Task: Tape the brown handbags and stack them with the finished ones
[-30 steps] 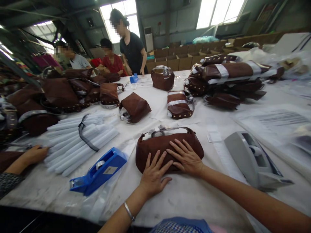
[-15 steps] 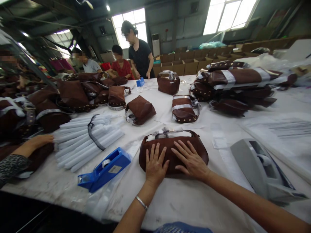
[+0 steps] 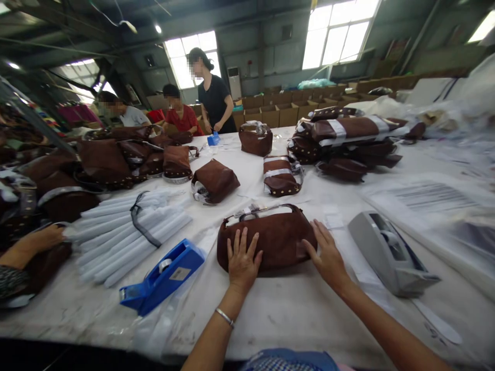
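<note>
A brown handbag (image 3: 282, 234) lies on the white-covered table in front of me, its handle at the far side with clear wrapping on it. My left hand (image 3: 243, 260) rests flat on the bag's left part, fingers spread. At the bag's right end, my right hand (image 3: 328, 255) touches the edge with fingers apart and thumb on the near side. A blue tape dispenser (image 3: 164, 275) stands left of the bag. To the right is a grey tape dispenser (image 3: 390, 252).
White rolled tubes (image 3: 119, 237) tied with a dark band lie left, near another person's hand (image 3: 44, 239). Beyond my bag stand more brown bags (image 3: 216, 180), with a stacked pile (image 3: 348, 139) at back right. Several people, one in a black top (image 3: 214, 98), work across the table.
My right hand has slid from the top of the handbag to its right end. My left hand stays on the bag. The view has turned slightly right.
</note>
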Demonstrator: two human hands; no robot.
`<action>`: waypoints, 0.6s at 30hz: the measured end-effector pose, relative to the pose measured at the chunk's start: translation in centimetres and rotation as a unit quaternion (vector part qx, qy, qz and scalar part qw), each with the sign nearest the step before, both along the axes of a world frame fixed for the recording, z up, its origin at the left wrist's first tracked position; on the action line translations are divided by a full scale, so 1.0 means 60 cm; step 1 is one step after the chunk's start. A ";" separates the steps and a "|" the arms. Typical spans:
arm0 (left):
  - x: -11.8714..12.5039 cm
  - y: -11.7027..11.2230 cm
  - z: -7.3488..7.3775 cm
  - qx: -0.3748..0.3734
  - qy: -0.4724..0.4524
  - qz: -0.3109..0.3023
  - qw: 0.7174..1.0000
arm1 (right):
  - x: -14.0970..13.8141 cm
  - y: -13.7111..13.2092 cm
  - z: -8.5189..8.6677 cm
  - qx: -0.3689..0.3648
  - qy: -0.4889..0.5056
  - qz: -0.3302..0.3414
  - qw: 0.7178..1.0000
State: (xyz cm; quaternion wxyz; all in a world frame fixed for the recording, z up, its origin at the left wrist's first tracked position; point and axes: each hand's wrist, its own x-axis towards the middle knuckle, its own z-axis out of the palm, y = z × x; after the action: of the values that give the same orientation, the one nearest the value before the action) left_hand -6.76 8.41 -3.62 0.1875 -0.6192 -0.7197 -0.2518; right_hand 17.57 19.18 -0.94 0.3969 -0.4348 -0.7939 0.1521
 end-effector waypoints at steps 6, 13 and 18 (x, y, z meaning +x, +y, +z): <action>0.000 0.001 0.002 0.014 -0.008 -0.007 1.000 | 0.022 -0.014 -0.004 -0.425 0.231 0.007 0.875; -0.028 -0.006 0.008 0.033 -0.113 -0.021 0.993 | 0.001 0.000 0.036 -0.566 0.431 0.121 0.692; -0.055 -0.026 0.025 0.049 -0.324 -0.080 0.942 | -0.060 -0.036 0.043 -0.493 0.433 0.159 0.737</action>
State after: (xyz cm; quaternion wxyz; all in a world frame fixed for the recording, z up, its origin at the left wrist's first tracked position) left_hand -10.05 6.87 -2.13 -0.0464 -0.5497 -0.6768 -0.4875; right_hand 13.96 17.01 1.64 0.3981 -0.3239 -0.4079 0.7551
